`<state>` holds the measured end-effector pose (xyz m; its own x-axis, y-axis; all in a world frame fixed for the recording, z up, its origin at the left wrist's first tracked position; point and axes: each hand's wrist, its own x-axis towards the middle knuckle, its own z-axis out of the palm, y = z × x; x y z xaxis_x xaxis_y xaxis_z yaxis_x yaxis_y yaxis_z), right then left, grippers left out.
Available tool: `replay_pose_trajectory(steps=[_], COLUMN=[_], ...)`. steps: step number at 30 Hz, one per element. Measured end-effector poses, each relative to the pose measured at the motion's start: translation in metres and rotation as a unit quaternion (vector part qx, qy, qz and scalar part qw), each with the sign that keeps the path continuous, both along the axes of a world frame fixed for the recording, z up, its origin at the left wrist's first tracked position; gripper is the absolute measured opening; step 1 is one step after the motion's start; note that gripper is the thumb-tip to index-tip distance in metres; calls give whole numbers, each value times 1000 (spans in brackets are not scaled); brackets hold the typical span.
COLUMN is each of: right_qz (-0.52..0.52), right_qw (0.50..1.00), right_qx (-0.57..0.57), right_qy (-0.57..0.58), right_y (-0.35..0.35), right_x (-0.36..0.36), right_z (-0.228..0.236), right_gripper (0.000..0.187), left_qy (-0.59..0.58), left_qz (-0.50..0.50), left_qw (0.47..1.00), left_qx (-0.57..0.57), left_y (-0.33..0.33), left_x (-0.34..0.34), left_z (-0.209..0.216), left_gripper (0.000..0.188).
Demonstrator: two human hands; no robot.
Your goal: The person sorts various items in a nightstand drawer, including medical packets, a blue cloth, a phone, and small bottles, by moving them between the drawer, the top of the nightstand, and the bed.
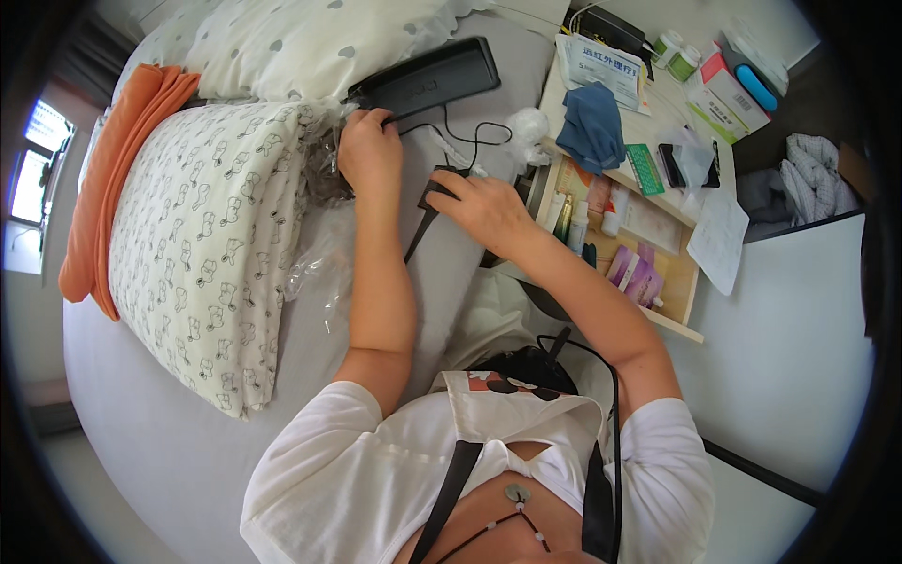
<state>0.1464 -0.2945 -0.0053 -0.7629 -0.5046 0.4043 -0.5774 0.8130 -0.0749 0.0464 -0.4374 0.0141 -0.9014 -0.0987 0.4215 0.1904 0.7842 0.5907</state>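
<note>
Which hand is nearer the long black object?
The left hand, right beside the long black object; the right hand is farther away, touching the smaller black object.

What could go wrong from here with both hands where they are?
The thin black looped cord lies between the right hand and the long black case; it might snag if either is pulled away.

The crumpled clear plastic wrap beside the left forearm could get dragged along.

The open pale-wood drawer sits beside the right forearm; anything dropped might fall among its small white plastic containers.
</note>
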Motion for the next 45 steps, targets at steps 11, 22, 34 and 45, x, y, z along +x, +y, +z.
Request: replay_pose_trajectory(steps=[11, 22, 34, 45], right_qz=[-184, -276, -237, -176], right_qw=[944, 933, 709, 947], right_qx=[-267, -219, -648, -266], right_qy=[68, -73, 147, 31], right_y=[38, 73, 100, 48], right_x=[8, -32, -38, -89], right_z=[-13, -13, 43, 33], right_gripper=[53, 44, 26, 28], left_qy=[130, -8, 31, 15], left_qz=[-22, -214, -93, -84], left_qw=[990, 843, 994, 995], left_qx=[45, 494, 38, 57], left_y=[-1, 10, 27, 27], left_x=[-7, -8, 12, 7], left_z=[-5, 0, -2, -6], left_gripper=[18, 16, 23, 57])
